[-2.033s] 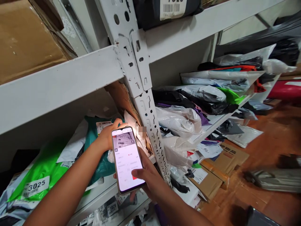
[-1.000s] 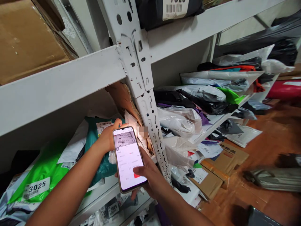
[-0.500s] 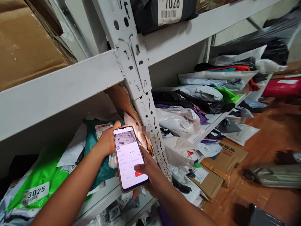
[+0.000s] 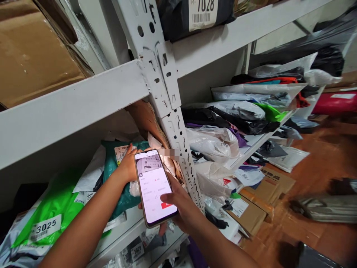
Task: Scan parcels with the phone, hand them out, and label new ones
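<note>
While half-curled, the right hand (image 4: 182, 204) grips a phone (image 4: 153, 186).

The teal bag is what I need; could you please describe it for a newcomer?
Find the white post in the middle, then the shelf to its left. The teal bag is there, partly behind the left hand. Its colour sets it apart from the bright green bag labelled 3025.

The smartphone (image 4: 156, 190), its display lit with a camera image above a pale form, slants leftward at its top; beyond it, a labelled teal plastic parcel (image 4: 110, 160) lies on the white shelf (image 4: 122, 229).
</note>
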A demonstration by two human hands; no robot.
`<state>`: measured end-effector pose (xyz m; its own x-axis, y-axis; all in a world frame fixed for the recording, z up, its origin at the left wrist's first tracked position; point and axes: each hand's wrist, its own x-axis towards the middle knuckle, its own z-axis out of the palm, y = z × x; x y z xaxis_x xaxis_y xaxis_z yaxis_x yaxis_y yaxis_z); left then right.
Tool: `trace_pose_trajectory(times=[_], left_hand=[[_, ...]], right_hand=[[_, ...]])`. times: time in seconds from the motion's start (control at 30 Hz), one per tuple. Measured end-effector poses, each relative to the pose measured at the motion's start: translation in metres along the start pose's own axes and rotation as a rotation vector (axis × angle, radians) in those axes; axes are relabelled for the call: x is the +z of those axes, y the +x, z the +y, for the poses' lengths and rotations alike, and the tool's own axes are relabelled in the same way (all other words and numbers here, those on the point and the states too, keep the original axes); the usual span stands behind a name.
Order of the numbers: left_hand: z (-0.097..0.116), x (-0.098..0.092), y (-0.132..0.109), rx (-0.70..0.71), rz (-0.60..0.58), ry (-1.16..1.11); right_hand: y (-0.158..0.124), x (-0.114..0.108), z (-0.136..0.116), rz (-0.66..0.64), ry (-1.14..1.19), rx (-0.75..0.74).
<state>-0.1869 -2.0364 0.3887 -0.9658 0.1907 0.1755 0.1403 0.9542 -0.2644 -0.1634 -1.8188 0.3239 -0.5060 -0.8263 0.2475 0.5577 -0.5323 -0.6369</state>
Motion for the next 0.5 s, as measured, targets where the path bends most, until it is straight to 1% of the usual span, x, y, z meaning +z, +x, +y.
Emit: trace_pose_trajectory(times=[0.13, 0.23, 0.33, 0.5], left_hand=[[-0.004, 0.003, 0.0, 0.044, -0.005, 0.149], [0.0, 0.001, -0.002, 0.03, -0.013, 0.155], [0.007, -0.007, -0.006, -0.033, -0.012, 0.128], [0.017, -0.027, -0.01, -0.159, 0.001, 0.035]], right_hand=[[0.0, 0.0, 0.002, -0.008, -0.007, 0.009], [0.0, 0.0, 0.004, -0.007, -0.009, 0.008], [-0.002, -0.001, 0.006, -0.013, -0.006, -0.006], [-0.004, -0.004, 0.008, -0.054, -0.021, -0.025]])
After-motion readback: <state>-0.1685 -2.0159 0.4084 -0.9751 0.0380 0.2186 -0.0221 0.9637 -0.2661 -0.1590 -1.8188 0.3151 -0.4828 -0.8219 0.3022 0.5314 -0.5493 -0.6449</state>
